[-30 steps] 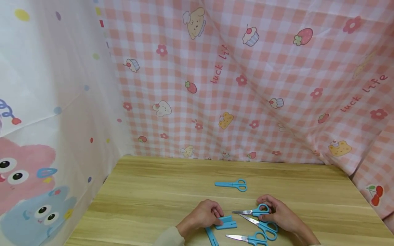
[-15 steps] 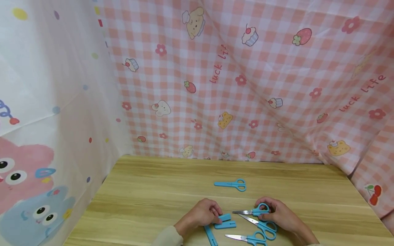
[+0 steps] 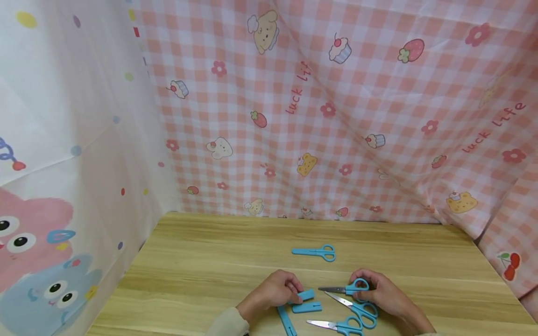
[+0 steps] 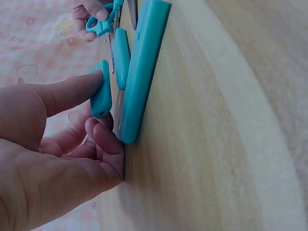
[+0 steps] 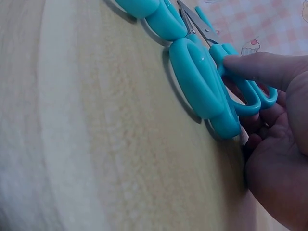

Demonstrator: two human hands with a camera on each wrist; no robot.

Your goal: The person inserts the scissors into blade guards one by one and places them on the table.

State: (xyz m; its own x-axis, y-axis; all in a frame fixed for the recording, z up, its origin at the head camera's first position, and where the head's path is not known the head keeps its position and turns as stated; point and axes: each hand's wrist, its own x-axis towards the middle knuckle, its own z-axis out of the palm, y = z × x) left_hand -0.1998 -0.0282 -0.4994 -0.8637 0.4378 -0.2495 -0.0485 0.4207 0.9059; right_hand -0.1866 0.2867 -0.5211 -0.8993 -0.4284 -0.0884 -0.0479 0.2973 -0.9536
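Note:
My left hand (image 3: pixel 275 290) pinches a blue plastic scissors sheath (image 4: pixel 100 96) between thumb and fingers, its slot end toward the right. Two more blue sheaths lie on the table by that hand: a short-looking one (image 3: pixel 307 307) just below the held one and another (image 3: pixel 287 322) slanting toward the near edge. With thumb and fingers, my right hand (image 3: pixel 384 293) holds the blue handle of a pair of scissors (image 3: pixel 350 289), blades pointing left toward the held sheath, a small gap between. Under it lies a second pair of scissors (image 3: pixel 355 309), partly overlapped in the head view.
A third bare pair of scissors (image 3: pixel 345 325) lies nearer the front edge. Farther back, scissors inside a blue sheath (image 3: pixel 314 252) rest on the wooden table (image 3: pixel 210 261). A pink checked cloth (image 3: pixel 235 107) hangs behind, a white printed one (image 3: pixel 113 154) at the left.
The sheath in my left hand has come apart from the one beside it, rising and tilting slightly. My right hand, with the scissors, has barely moved.

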